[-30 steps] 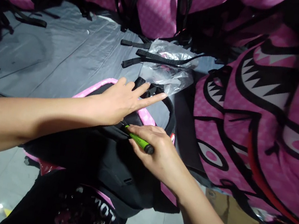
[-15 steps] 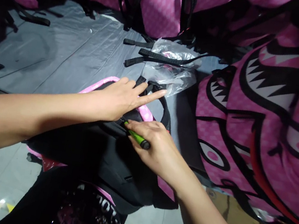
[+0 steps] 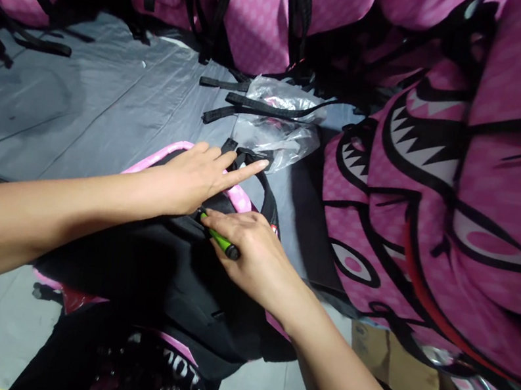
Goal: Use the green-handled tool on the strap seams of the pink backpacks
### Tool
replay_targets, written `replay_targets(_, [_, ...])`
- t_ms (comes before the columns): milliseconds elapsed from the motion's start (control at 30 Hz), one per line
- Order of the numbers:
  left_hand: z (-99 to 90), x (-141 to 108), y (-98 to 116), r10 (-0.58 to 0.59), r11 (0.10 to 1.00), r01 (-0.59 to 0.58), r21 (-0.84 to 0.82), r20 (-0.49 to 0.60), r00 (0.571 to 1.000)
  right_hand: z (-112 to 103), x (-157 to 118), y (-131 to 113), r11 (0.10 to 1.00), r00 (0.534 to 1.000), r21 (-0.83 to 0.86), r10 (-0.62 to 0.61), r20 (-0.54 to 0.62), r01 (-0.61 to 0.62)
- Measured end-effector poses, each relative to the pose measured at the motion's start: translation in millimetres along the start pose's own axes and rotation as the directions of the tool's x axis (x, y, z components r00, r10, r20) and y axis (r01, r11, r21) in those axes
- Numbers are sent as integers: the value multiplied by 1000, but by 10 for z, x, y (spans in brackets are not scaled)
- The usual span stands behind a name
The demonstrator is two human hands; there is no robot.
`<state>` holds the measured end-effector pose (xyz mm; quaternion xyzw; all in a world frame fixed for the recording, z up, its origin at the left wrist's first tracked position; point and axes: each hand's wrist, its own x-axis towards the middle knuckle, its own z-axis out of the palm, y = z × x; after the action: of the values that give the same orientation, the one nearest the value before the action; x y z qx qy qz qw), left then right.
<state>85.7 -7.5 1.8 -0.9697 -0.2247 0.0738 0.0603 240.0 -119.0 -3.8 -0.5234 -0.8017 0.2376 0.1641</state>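
A black backpack with pink trim (image 3: 162,151) lies across my lap and the table edge, black side up. My left hand (image 3: 193,177) grips its upper part, fingers bent over near the pink trim while the forefinger points out to the right. Its thumb is hidden. In my right hand (image 3: 247,239) is a slim green-handled tool (image 3: 221,240) with a black end. The tool's working tip meets the black fabric just below my left hand and cannot be made out. A black strap loop (image 3: 270,197) curves beside my fingers.
Beyond the bag, black straps (image 3: 265,108) and a clear plastic bag (image 3: 293,144) lie on the grey-covered table (image 3: 108,90). Pink backpacks (image 3: 255,14) line the back. More pink backpacks with shark-mouth prints (image 3: 424,142) crowd the right. Below them stands a cardboard box (image 3: 392,363).
The whole scene has shifted left and slightly down in view. Both hands keep nearly the same pose on the backpack, and the green tool stays in my right hand.
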Motion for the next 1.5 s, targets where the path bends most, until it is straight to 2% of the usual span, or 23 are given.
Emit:
replay_targets(100, [23,-10,11,-7,1000,7,-1,-31,999,-12,-19,23,999,999,-30,16,38,-15])
replay_targets(200, [41,-23,18,-12,1000,12,-7,-36,999,11,-39,33,998,1000,57,2,-27,-1])
replay_targets(333, [54,-38,21,-8,1000,7,-15,-52,999,81,-52,-19,994,991,14,111,-70,-110])
replay_targets(400, [56,-43,22,-6,1000,6,-14,-59,998,154,-54,-59,990,981,63,136,-136,-129])
replay_targets(467, [54,-45,26,-9,1000,8,-11,-62,998,255,-57,-102,979,955,136,180,-235,-151])
replay_targets(567, [38,-45,35,-13,1000,13,-1,-62,998,412,-67,-168,966,887,162,248,-389,-199])
replay_targets(667, [12,-45,41,-11,1000,11,-2,-53,999,507,-61,-220,956,839,213,282,-465,-203])
replay_targets(800, [-9,-50,43,-20,1000,19,-16,-38,999,518,-46,-241,937,803,220,346,-486,-270])
replay_targets(933, [-17,-55,52,-31,999,31,-17,-33,999,495,-62,-245,935,813,223,350,-465,-275])
replay_targets(1033, [-19,-57,62,-39,999,39,-19,-29,999,500,-73,-259,929,796,174,371,-478,-327])
replay_targets(1133, [-17,-56,65,-43,999,43,-19,-32,999,531,-63,-277,930,792,231,366,-488,-287])
replay_targets(1300, [-19,-54,64,-45,999,44,-17,-18,999,589,-31,-302,917,737,235,400,-545,-324])
replay_targets(1400, [-24,-53,69,-46,999,45,-30,-15,999,606,-14,-312,913,753,286,403,-521,-291])
replay_targets(1500, [-31,-54,78,-57,998,57,-30,-2,998,607,-17,-315,911,739,222,412,-533,-348])
